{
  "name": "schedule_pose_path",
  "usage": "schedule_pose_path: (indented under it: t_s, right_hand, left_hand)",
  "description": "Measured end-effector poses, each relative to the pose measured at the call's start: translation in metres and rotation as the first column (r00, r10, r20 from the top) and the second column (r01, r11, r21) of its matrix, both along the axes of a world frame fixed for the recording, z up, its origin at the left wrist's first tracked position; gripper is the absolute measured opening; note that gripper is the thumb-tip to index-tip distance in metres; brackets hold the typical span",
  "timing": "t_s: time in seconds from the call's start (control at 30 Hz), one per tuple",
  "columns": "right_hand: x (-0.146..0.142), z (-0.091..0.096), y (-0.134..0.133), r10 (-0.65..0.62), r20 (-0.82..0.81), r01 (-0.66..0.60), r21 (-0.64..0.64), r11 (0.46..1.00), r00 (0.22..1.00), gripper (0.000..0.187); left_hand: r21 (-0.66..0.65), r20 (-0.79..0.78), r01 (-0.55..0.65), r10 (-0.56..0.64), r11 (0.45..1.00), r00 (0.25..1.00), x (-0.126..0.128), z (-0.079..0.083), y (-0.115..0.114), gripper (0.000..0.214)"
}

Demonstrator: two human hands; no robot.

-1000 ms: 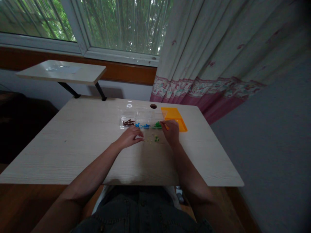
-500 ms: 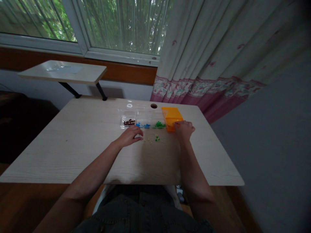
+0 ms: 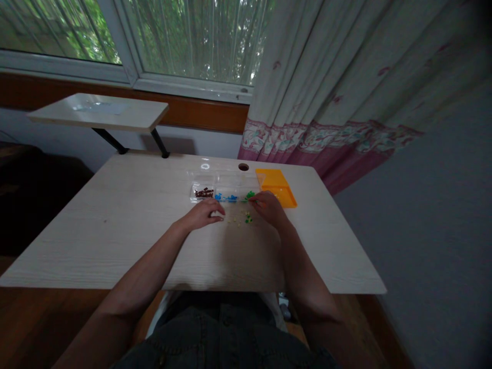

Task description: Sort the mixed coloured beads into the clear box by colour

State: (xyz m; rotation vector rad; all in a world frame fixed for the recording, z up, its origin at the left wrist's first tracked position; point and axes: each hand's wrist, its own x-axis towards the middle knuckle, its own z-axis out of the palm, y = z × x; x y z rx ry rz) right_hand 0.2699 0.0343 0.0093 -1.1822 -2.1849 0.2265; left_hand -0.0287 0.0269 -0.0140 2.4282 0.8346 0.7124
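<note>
My left hand rests on the table just in front of a clear plastic box, fingers curled and thumb apart, with nothing visible between them. Small brown pieces fill the box's left compartment, and small blue pieces lie in the middle. My right hand is at the front right of the box, over its edge by small green pieces. Its fingertips look pressed together; what they hold is too small to make out. Between my hands, loose green pieces and tiny yellow pieces lie on the tabletop.
An open orange case stands right of the clear box, partly behind my right hand. The box's transparent lid extends toward the back. A round cable hole and a raised shelf are farther off. A curtain hangs beyond the table.
My right hand has moved left, from the front of the orange case to the green pieces in the clear box. My left hand has barely shifted.
</note>
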Motion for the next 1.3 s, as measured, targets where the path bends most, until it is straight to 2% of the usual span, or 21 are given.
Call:
schedule_pose_path:
  t_s: [0.1, 0.17, 0.4, 0.73, 0.83, 0.97, 1.03, 1.17, 1.23, 1.3]
  right_hand:
    - [-0.019, -0.004, -0.008, 0.186, 0.123, -0.181, -0.058, 0.982, 0.975, 0.009]
    - [-0.028, -0.003, -0.015, 0.249, 0.180, -0.236, -0.089, 0.968, 0.952, 0.010]
    - [-0.038, 0.008, -0.025, 0.260, 0.279, -0.240, -0.106, 0.965, 0.924, 0.010]
    - [-0.048, -0.004, -0.020, 0.248, 0.226, -0.235, -0.081, 0.969, 0.942, 0.003]
    - [-0.041, -0.003, -0.016, 0.153, 0.137, -0.154, -0.002, 0.988, 0.979, 0.004]
    - [-0.019, 0.006, -0.009, -0.112, 0.007, 0.110, 0.113, 0.987, 0.994, 0.013]
    - [-0.004, 0.010, -0.005, -0.266, -0.019, 0.266, 0.153, 0.952, 0.964, 0.018]
    - [0.023, 0.011, 0.000, -0.544, 0.003, 0.536, 0.166, 0.828, 0.839, 0.025]
    - [0.032, 0.008, 0.002, -0.614, 0.064, 0.603, 0.132, 0.787, 0.787, 0.026]
    - [0.037, 0.004, 0.002, -0.633, 0.146, 0.629, 0.078, 0.774, 0.760, 0.023]
  left_hand:
    - [0.031, -0.009, -0.018, 0.019, 0.999, 1.000, 0.003, 0.001, -0.003, 0.022]
    - [0.047, -0.015, -0.033, 0.033, 0.998, 0.999, 0.005, 0.001, -0.004, 0.020]
    - [0.107, -0.089, -0.077, 0.087, 0.991, 0.992, 0.012, 0.004, -0.009, 0.020]
    - [0.161, -0.121, -0.111, 0.131, 0.981, 0.984, 0.022, 0.004, -0.017, 0.019]
    - [0.160, -0.106, -0.151, 0.169, 0.976, 0.980, 0.022, 0.005, -0.018, 0.017]
    - [0.160, 0.001, -0.244, 0.247, 0.957, 0.969, 0.023, 0.007, -0.017, 0.018]
    - [0.166, 0.079, -0.308, 0.299, 0.937, 0.951, 0.022, 0.008, -0.016, 0.019]
    - [0.096, 0.202, -0.436, 0.412, 0.895, 0.889, 0.021, 0.009, -0.013, 0.021]
    - [0.033, 0.238, -0.477, 0.456, 0.879, 0.857, 0.020, 0.009, -0.013, 0.022]
    - [-0.019, 0.263, -0.500, 0.487, 0.866, 0.833, 0.020, 0.007, -0.012, 0.024]
